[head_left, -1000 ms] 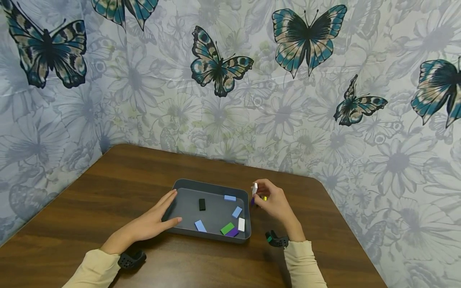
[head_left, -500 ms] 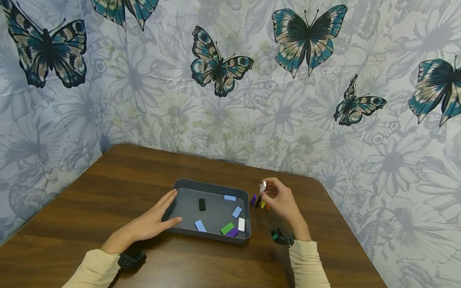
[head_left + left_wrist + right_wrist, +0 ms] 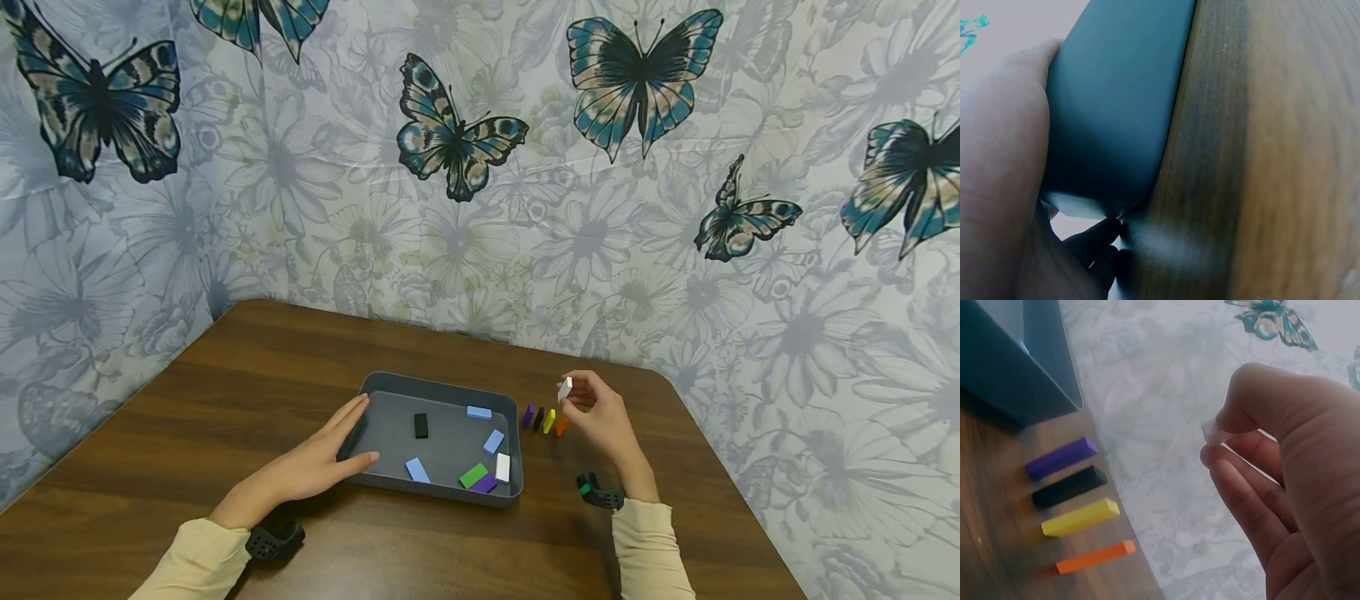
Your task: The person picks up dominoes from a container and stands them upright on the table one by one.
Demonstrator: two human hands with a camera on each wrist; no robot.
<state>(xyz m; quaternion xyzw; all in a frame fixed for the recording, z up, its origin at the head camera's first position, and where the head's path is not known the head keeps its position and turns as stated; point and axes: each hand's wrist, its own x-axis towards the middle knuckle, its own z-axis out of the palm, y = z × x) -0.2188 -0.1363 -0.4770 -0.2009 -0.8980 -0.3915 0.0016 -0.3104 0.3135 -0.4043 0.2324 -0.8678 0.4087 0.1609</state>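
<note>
My right hand [image 3: 602,415] pinches a white domino block [image 3: 566,388] between thumb and fingertips, raised above the table. Just left of it, a row of upright domino blocks stands on the wood: purple [image 3: 1062,457], black [image 3: 1069,487], yellow [image 3: 1080,517] and orange [image 3: 1095,557]. Beside that row is a grey tray [image 3: 435,385]. At the tray's left end, my left hand [image 3: 324,458] rests against the rim with straight fingers spread, its thumb at the near-left corner. The left wrist view has the same hand close against the tray's outer wall [image 3: 1116,94].
Inside the tray lie several loose blocks: a black one [image 3: 421,426], light blue ones such as this block [image 3: 416,471], a green one [image 3: 473,476], a purple one [image 3: 483,483] and a white one [image 3: 502,468]. A butterfly-patterned wall covering [image 3: 480,250] hangs behind the brown table [image 3: 285,358].
My right hand has moved right, away from the tray, with the white domino block, uncovering the row of standing blocks. The left hand and tray have stayed put.
</note>
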